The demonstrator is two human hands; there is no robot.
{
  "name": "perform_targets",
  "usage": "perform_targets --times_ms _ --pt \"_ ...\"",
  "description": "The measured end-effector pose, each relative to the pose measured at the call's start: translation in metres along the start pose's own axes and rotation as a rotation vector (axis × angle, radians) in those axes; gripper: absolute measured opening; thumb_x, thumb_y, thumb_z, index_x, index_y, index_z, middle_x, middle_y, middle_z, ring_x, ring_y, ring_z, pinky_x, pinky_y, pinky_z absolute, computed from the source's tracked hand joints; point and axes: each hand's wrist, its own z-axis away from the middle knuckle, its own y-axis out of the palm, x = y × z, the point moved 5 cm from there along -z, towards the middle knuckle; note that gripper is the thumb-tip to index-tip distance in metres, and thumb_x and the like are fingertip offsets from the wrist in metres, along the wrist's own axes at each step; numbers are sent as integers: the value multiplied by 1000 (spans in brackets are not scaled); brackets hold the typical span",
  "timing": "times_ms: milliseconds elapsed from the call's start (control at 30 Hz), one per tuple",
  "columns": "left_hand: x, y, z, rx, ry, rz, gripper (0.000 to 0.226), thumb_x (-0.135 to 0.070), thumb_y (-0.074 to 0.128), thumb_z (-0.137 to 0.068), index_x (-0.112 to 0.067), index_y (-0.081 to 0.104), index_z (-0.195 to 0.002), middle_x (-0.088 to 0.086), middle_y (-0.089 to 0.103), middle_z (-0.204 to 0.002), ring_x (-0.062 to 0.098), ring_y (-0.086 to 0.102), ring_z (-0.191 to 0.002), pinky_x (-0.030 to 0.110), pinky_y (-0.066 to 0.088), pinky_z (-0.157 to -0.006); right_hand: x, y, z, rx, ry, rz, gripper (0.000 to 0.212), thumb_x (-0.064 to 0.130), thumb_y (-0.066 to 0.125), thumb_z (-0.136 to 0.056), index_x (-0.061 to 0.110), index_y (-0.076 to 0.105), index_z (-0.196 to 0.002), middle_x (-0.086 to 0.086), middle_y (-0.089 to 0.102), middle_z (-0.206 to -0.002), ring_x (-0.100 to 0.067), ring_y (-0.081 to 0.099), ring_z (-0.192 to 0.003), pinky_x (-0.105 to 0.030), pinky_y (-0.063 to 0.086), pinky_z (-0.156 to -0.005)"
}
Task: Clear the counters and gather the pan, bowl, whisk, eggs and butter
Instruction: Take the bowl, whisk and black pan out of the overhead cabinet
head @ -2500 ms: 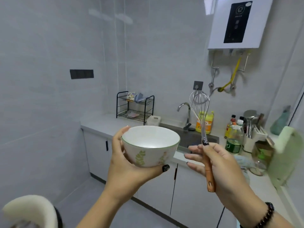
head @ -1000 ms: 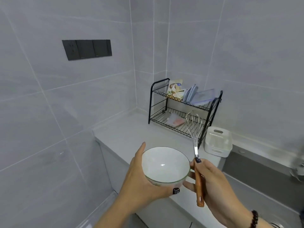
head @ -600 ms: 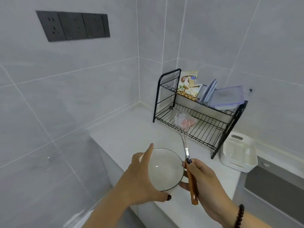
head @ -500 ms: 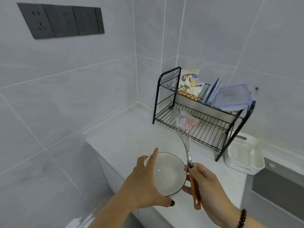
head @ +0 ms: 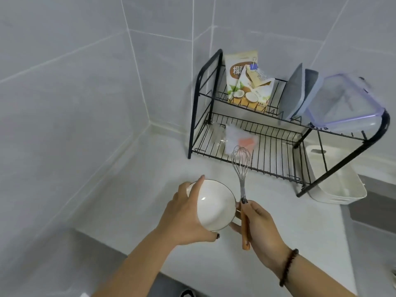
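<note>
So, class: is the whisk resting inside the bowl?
No: the right hand holds the whisk upright beside the bowl.

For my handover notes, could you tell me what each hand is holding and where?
Left hand grips the bowl by its side; right hand grips the whisk by its wooden handle.

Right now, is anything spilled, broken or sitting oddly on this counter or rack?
Nothing spilled or broken. Only oddity: a clipped coconut-print snack bag stands among the plate slots on the black wire dish rack. White ceramic bowl and wooden-handled wire whisk are held securely.
</note>
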Motion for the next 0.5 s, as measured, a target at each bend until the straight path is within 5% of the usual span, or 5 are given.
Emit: perform_targets --times_ms 67,267,367,500 --pt "15 -10 -14 -28 8 8 135 -61 80 -44 -53 -13 -141 -11 13 -144 21 40 -125 35 44 -99 -6 6 -8 -89 5 27 27 21 44 -100 0 60 -96 -10 70 -94 -23 68 -94 -43 55 -88" --pt "61 -40 -52 -144 -59 54 127 -58 82 -41 -54 3 -141 -10 17 -143 23 41 -125 39 45 -99 -31 10 -23 -271 77 277 16 26 55 -94 16 66 -87 -5 60 -76 -17 54 -62 -24 40 -44" --pt "78 -46 -66 -175 -109 74 129 -55 85 -41 -51 5 -143 -8 19 -144 25 41 -125 39 44 -99 -37 13 -37 -329 43 321 13 22 63 -89 22 69 -77 -3 65 -82 -17 54 -63 -28 45 -57" --pt "95 -45 -80 -181 -142 111 134 -52 87 -41 -49 2 -144 -7 19 -143 24 39 -127 39 44 -99 -37 25 -58 -369 -20 429 15 22 61 -90 25 70 -79 -4 65 -91 -13 56 -64 -21 41 -54"
